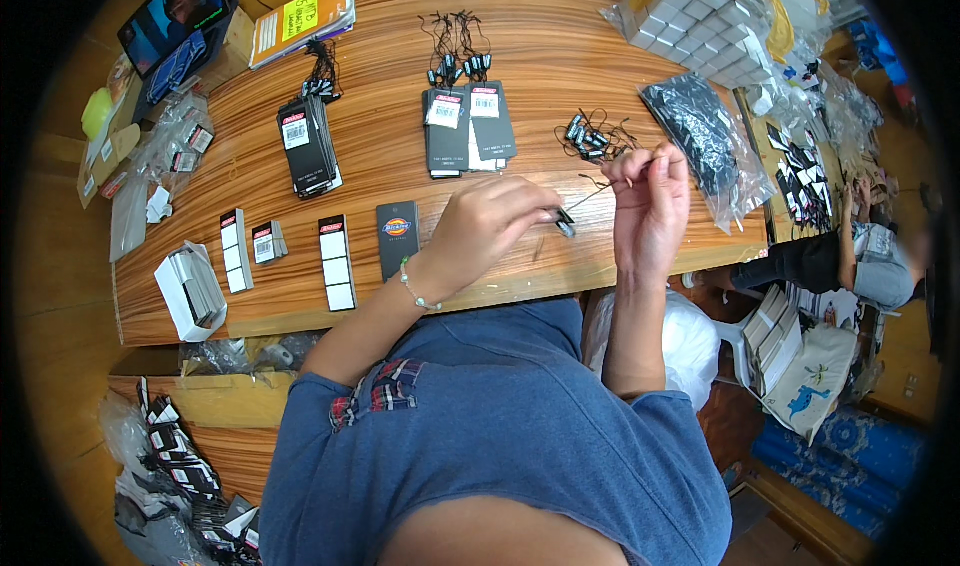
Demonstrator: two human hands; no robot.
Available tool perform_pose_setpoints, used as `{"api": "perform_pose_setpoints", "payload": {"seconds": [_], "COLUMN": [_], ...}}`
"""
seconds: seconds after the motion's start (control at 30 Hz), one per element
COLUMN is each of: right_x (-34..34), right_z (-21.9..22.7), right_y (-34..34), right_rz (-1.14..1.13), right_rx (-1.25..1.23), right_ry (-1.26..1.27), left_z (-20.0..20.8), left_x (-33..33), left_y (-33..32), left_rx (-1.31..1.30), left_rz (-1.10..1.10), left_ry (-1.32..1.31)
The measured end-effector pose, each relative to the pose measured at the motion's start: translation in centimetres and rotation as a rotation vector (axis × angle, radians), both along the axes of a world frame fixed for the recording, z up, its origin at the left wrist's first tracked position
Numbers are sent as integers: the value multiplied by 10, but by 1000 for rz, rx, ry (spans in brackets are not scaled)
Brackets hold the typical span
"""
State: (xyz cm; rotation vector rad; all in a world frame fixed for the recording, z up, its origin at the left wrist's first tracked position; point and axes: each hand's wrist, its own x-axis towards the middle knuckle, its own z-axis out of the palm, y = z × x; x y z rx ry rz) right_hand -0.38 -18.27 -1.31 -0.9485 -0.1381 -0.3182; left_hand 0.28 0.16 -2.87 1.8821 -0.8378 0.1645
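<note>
Left hand: the left hand (490,216) is over the front of the table, thumb and forefinger pinched on one end of a black cord (588,202), beside a small dark end piece (566,228); whether they grip that piece too, I cannot tell.
Right hand: raised; the right hand (652,191) has its fingertips closed on the cord's other end.
Cord: stretched slantwise between the two hands, above the wood-grain table (375,66).
Cord heap: loose black cords (592,138) with shiny end pieces, just beyond the hands.
Clear bag: a plastic bag (705,151) of dark contents, to the right of the heap.
Corded tags: two adjoining stacks, a left stack (447,141) and a right stack (492,131), their cords fanned beyond; a third stack (312,151) farther left.
Single tag: a black tag (398,251), flat beside the left forearm.
Label strips: two black-and-white strips (337,266), with a small label pile (268,243) between.
Far left: a white box (180,301) packed with cards.
</note>
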Motion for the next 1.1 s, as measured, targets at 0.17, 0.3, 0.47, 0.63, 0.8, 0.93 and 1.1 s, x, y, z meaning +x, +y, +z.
{"api": "perform_pose_setpoints", "payload": {"seconds": [0.17,0.3,0.47,0.63,0.8,0.93,1.1], "right_x": [-8,-20,-21,-16,-14,-20,-27], "right_z": [13,20,15,16,12,18,23], "right_y": [12,8,-6,-12,-13,2,30], "right_rz": [106,12,-25,-22,25,-31,61], "right_rx": [6,-140,-182,-208,-215,-355,-523], "right_ry": [-53,45,46,33,72,80,83], "left_z": [1,6,-11,-24,-19,-3,34], "left_x": [-6,-3,-21,-25,-28,-24,-14], "left_y": [33,112,182,194,190,172,93], "left_rx": [-4,249,569,613,653,133,-253], "left_rz": [89,329,523,549,596,598,354], "left_ry": [114,239,311,312,131,590,575]}}
